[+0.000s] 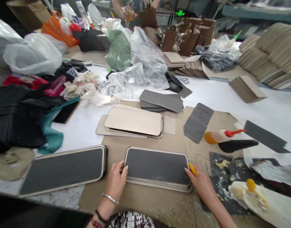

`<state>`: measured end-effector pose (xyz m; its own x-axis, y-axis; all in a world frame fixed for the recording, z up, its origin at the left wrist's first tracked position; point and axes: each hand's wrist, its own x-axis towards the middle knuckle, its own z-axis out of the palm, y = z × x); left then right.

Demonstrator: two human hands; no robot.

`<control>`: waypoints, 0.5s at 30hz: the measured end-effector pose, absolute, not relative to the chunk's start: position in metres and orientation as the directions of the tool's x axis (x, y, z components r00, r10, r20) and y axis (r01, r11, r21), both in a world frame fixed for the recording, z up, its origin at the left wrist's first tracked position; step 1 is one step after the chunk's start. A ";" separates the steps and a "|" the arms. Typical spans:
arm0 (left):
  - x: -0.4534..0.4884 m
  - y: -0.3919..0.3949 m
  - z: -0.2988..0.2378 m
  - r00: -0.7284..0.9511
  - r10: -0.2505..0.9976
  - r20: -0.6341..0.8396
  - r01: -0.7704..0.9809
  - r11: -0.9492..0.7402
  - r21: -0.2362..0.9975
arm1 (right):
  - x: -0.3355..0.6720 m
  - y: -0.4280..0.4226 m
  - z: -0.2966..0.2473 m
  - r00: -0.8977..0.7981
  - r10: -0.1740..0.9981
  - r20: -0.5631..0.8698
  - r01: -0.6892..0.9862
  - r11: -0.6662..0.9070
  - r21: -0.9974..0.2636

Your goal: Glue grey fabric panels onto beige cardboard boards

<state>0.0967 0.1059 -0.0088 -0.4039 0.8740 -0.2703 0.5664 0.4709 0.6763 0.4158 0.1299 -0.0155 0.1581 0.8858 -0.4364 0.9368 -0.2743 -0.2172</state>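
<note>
A small stack of rounded boards topped with dark grey fabric (157, 166) lies on the brown cardboard mat in front of me. My left hand (116, 180) presses against the stack's left end, fingers curled on its edge. My right hand (200, 182) holds the stack's right end and also carries a yellow tool (192, 169) between its fingers. To the left lies a second, longer stack of grey-topped boards (64, 169). Behind it sits a pile of bare beige boards (133, 122), with loose grey fabric pieces (162, 100) beyond.
A glue bottle with red nozzle (221, 135) lies at right beside a black cone and glue-smeared scraps (247, 193). Plastic bags (145, 63), cloth and rags (24, 114) crowd the left and back. Brown paper bags (190, 36), card stacks (271, 57) and another person stand further off.
</note>
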 end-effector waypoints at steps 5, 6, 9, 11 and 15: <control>0.100 0.110 -0.002 -0.450 0.851 -0.272 0.535 0.501 0.681 | 0.413 0.127 -0.011 0.180 0.881 -0.437 0.966 -0.242 -0.091; 0.101 0.112 0.000 -0.454 0.837 -0.305 0.495 0.522 0.695 | 0.412 0.127 -0.010 0.191 0.881 -0.433 0.966 -0.248 -0.078; 0.100 0.119 0.004 -0.390 0.808 -0.442 0.300 0.565 0.769 | 0.413 0.128 -0.008 0.198 0.885 -0.421 0.956 -0.270 -0.118; 0.098 0.124 0.006 -0.261 0.778 -0.571 0.142 0.616 0.775 | 0.416 0.131 -0.009 0.190 0.885 -0.425 0.927 -0.304 -0.219; 0.094 0.130 0.011 -0.049 0.655 -0.754 0.020 0.755 0.655 | 0.420 0.136 -0.009 0.177 0.878 -0.444 0.762 -0.408 -0.503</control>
<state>0.0937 0.1297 0.0111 -0.0492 0.6555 -0.7536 0.0199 0.7550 0.6554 0.4203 0.1360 -0.0087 0.1770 0.8781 -0.4445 0.7617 -0.4082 -0.5031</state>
